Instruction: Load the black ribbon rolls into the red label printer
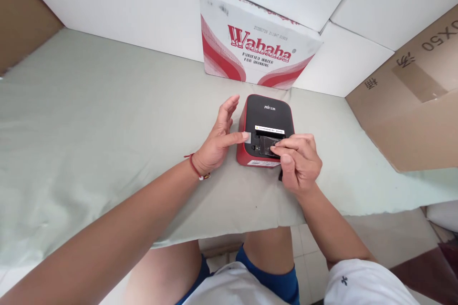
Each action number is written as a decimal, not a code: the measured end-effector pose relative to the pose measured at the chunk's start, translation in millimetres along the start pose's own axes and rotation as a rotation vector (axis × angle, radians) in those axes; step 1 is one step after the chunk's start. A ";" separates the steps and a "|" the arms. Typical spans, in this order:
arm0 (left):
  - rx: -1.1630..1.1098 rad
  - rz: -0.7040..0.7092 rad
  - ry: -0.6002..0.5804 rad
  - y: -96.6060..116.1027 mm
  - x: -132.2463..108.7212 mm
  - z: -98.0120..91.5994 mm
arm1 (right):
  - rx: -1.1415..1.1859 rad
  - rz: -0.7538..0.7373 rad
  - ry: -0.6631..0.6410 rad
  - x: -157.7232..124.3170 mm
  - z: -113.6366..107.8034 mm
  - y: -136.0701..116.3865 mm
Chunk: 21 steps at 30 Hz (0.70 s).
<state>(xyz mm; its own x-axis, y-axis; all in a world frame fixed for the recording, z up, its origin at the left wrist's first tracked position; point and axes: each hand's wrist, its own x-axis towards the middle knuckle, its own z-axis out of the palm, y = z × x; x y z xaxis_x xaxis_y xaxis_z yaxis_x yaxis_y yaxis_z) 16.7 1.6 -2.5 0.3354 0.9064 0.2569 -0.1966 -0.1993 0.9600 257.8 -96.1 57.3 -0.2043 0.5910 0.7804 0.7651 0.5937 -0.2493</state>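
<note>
A small red-and-black device, apparently a receipt printer [269,114], stands on the cloth-covered table, with a white label strip across its dark top. My left hand [220,140] lies along its left side, fingers stretched out and apart, thumb on a grey button [247,137]. Over the front part of the top, the curled fingers of my right hand [300,159] meet at a glossy, see-through dark piece [265,146] in a recess. The fingertips hide part of that piece. A bit of something black [281,176] shows beneath my right hand.
Behind the printer stands a white and red Wahaha water carton [257,57] against white panels [143,5]. A brown cardboard box [411,100] is at the right, another brown surface [25,14] at the far left. The pale green cloth [107,119] ends at the table's front edge.
</note>
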 end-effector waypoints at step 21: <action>-0.220 -0.039 -0.147 -7.8 13.7 5.3 | 0.150 0.045 -0.155 41.0 -26.0 -6.2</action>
<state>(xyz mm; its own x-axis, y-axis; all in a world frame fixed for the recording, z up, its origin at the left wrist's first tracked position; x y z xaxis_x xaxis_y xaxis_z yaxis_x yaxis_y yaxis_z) 27.8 13.6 -5.8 0.4732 0.8449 0.2493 -0.3712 -0.0653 0.9262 260.5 -89.8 105.8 -0.2720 0.6888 0.6720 0.6789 0.6323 -0.3733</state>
